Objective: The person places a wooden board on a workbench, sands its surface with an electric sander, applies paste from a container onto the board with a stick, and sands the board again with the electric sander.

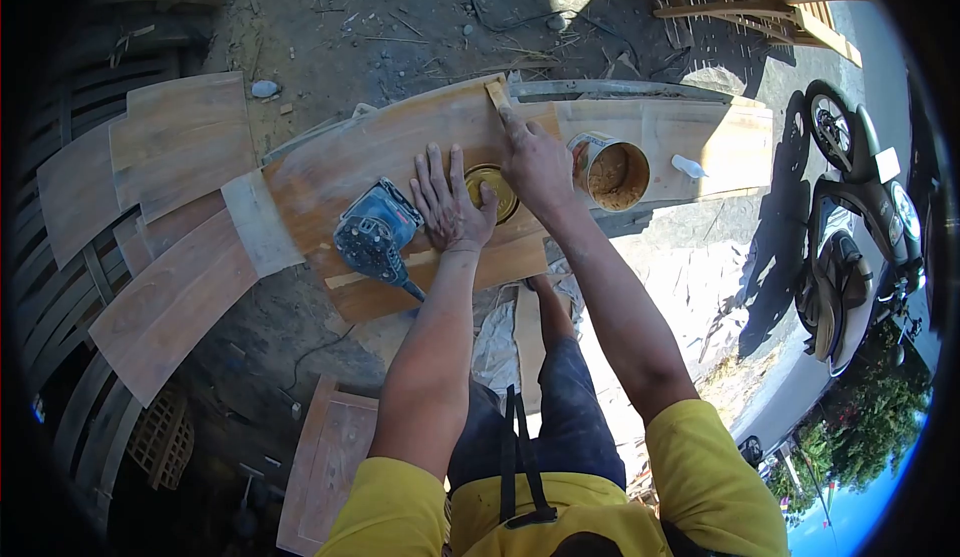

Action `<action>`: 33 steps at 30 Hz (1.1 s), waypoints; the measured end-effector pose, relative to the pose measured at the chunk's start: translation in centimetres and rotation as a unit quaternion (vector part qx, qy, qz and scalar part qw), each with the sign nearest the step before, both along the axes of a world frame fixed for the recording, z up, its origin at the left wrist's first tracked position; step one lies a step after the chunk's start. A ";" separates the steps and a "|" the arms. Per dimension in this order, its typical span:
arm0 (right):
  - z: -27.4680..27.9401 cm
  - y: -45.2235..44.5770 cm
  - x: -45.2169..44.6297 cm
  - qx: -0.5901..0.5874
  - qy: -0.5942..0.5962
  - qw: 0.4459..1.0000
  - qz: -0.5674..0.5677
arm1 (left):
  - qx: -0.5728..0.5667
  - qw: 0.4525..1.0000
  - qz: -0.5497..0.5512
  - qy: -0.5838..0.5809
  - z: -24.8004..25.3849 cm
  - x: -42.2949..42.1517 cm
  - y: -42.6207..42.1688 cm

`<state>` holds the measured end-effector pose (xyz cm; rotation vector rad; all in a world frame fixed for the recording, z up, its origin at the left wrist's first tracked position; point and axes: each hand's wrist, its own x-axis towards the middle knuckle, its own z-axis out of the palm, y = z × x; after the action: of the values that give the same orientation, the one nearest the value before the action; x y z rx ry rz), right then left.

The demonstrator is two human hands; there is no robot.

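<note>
My left hand (pixel 452 200) lies flat with fingers spread on a wooden panel (pixel 345 172). Just left of it, a blue, dust-covered power sander (pixel 378 229) rests on the panel. My right hand (pixel 537 162) is closed around a putty knife (pixel 497 94), whose tan flat blade touches the panel near its far edge. Between the hands sits a round gold can lid (pixel 490 195), partly covered by my left thumb. Right of my right hand stands an open can (pixel 610 172) of brown paste, probably wood filler.
A small white tube or bottle (pixel 688 166) lies on the board at the right. More wooden panels (pixel 185 137) are stacked at the left. A parked motorcycle (pixel 855 227) stands at the far right, below a wooden slatted frame (pixel 760 7). Another panel (pixel 325 457) leans near my legs.
</note>
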<state>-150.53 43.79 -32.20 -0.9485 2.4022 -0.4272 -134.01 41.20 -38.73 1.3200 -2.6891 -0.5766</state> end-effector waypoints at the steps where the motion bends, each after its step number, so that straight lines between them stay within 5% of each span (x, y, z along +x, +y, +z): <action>1: -0.1 0.0 -0.3 -0.003 0.003 1.000 0.000 | 0.000 1.000 0.003 0.006 -0.1 -0.2 -0.1; 17: 0.4 0.3 -1.9 0.025 0.007 0.999 0.025 | -0.002 1.000 0.015 0.002 0.0 -0.1 -0.2; 21: 4.6 3.4 -1.5 -0.027 -0.034 0.998 0.054 | 0.015 0.999 0.019 0.023 0.2 -0.3 0.5; 24: 8.7 7.4 -0.1 -0.144 -0.087 0.985 -0.032 | 0.007 0.998 0.028 0.059 0.7 0.2 -0.2; 25: 11.2 8.5 0.0 -0.089 -0.182 0.973 -0.112 | 0.002 0.996 0.036 0.077 1.0 0.3 -0.2; 29: 12.4 16.0 -2.2 -0.064 -0.179 0.961 -0.200 | 0.061 0.991 0.056 0.108 2.2 0.7 0.0; 32: 6.7 22.3 -7.9 -0.063 -0.154 0.982 -0.086 | 0.084 0.990 0.025 0.111 5.0 -0.6 0.9; 33: 4.0 23.4 -8.7 -0.056 -0.006 0.997 0.056 | 0.126 0.985 -0.006 0.119 7.1 -1.7 1.5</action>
<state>-159.26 67.15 -28.20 -1.1208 2.3215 -0.5275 -135.75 42.72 -31.62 1.1974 -2.4947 -1.0337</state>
